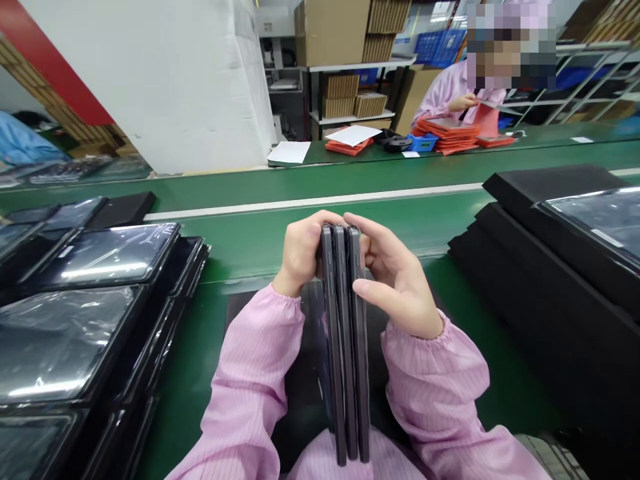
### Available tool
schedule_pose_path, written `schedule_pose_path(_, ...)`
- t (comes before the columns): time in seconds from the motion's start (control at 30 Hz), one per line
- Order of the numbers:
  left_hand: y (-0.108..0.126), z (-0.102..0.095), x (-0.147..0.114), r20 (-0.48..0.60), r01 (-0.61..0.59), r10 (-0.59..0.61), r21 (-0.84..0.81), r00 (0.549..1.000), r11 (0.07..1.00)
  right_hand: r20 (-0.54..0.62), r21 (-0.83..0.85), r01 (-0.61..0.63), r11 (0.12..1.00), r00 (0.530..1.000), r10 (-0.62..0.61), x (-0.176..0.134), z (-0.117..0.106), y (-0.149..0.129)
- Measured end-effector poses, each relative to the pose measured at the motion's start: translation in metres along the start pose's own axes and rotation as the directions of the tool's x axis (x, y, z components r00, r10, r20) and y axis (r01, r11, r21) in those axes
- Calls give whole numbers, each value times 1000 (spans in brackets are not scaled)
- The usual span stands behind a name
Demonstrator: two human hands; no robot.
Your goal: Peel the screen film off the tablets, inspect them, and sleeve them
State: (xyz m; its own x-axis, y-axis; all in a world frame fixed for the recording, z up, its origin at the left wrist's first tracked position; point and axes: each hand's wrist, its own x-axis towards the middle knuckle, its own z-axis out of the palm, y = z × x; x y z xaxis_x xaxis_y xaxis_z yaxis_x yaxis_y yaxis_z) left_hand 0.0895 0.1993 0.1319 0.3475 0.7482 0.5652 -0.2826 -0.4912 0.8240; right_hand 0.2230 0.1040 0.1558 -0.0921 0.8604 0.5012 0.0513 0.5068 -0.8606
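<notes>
Three thin black tablet-like devices (347,347) stand on edge, side by side, upright between my hands. My left hand (303,250) is closed around their far left side, with its fingertips hidden behind them. On the right, my right hand (400,277) grips the far end, its thumb against the nearest device and its fingers over the top corner. Beneath the devices lies a black mat or foam sheet (300,427) on the green work surface. Pink striped sleeves cover both my forearms.
Stacks of wrapped black devices (70,347) stand at the left. A tall pile of black foam sheets (530,287) with a wrapped device on top stands right. Across the green bench (240,193), a co-worker (450,93) sits near orange pouches (445,135).
</notes>
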Motion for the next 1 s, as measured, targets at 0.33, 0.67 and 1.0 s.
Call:
schedule_pose_path(0.33,40,-26,-4,491,121,-117,25,863,992,6,80,55,995,998,-55,2,-2,12)
schedule_pose_path(0.67,48,-28,-7,540,120,-129,52,832,991,6,113,57,992,998,-58,3,3,8)
schedule_pose_path(1.0,40,-27,-6,475,122,-137,63,869,991,7,73,35,997,999,-36,4,0,11)
